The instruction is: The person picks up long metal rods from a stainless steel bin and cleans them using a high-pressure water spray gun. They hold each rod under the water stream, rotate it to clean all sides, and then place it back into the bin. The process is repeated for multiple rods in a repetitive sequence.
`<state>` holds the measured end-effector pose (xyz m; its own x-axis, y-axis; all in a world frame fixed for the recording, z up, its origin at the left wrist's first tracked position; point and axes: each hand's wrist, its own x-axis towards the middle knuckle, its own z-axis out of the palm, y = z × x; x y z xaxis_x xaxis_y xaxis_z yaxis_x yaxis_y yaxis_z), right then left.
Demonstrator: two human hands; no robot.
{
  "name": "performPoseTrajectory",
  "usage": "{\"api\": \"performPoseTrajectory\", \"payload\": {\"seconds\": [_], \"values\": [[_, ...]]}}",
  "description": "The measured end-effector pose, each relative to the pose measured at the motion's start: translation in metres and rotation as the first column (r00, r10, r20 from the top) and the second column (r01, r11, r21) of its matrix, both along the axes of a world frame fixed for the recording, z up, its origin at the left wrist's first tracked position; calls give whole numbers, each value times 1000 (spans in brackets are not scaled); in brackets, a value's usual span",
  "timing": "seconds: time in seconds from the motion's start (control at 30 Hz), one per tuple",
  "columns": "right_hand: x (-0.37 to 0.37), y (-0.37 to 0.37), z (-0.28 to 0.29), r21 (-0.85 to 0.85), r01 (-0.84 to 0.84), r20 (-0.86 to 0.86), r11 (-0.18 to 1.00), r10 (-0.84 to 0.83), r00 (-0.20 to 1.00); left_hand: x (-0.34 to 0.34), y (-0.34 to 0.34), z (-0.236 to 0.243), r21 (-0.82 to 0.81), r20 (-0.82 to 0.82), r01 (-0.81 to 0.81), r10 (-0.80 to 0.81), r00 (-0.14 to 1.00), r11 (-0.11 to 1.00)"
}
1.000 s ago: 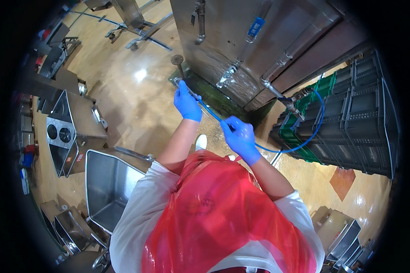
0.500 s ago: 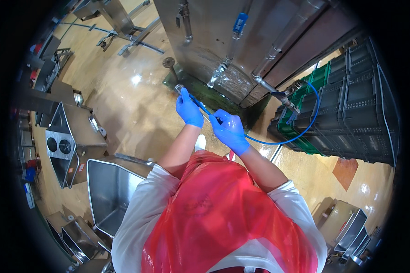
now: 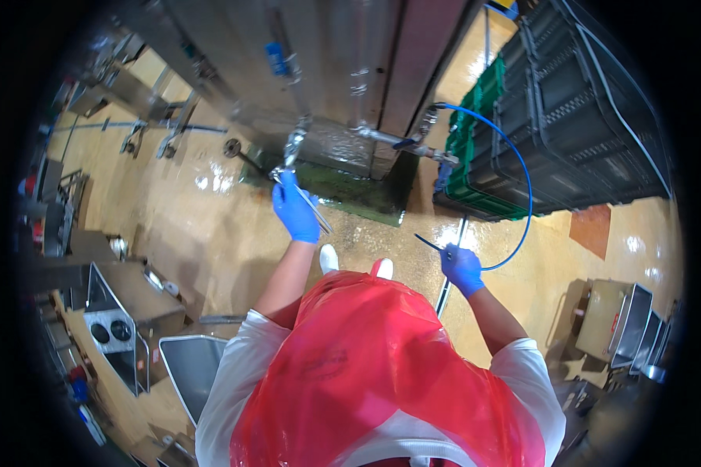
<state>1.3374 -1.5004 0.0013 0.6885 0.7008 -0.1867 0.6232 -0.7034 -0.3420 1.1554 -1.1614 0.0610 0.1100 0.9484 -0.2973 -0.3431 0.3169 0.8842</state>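
Observation:
In a blue glove, my left hand point(image 3: 296, 212) is closed around a slim shiny metal tool point(image 3: 316, 212). The tool's straight end sticks out beside my palm; its upper end lies close to the metal pipe outlet point(image 3: 294, 146), and I cannot tell whether they touch. My right hand point(image 3: 461, 268), also gloved, grips a thin blue hose point(image 3: 528, 191) near its dark, narrow tip. From that hand the hose loops up and round to a valve fitting point(image 3: 427, 132) on the pipework. The exact kind of the metal tool is too small to make out.
A large steel unit point(image 3: 339, 93) with pipes and a blue-handled valve point(image 3: 276, 59) stands ahead, a wet green base below it. Stacked dark crates point(image 3: 557, 117) rise at right. Steel bins point(image 3: 193, 366) sit at left, more steel containers point(image 3: 611, 319) at lower right. The floor shines wet.
My hands have moved apart, the right going right and down with the hose. The metal tool now shows clearly in my left hand. The view has shifted, with the steel unit further left.

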Motion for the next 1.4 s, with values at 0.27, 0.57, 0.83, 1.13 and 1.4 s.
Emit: {"api": "performPoseTrajectory", "payload": {"seconds": [0.27, 0.57, 0.83, 1.13, 1.4], "values": [[41, -79, -1, -184, 9, 151, 983, 19, 988, 143, -17, -2, 763, -640, 590, 187, 745, 263], [42, -51, -15, -240, -25, 69, 970, 42, 997, 106, 4, 53, 714, -696, 673, 96, 711, 194], [-24, 137, 107, 726, -267, -252, 634, 606, 755, -14, -83, 22, 109, 534, 814, -724, 437, 571], [-81, 199, 64, 706, 144, -590, 694, 463, 661, -95, -63, 48, 14, -288, 796, -760, 582, 605], [-120, 225, 89, 599, -11, -657, 801, 499, 565, -135, -22, 42, 76, -774, 883, -531, 345, 462]]}}
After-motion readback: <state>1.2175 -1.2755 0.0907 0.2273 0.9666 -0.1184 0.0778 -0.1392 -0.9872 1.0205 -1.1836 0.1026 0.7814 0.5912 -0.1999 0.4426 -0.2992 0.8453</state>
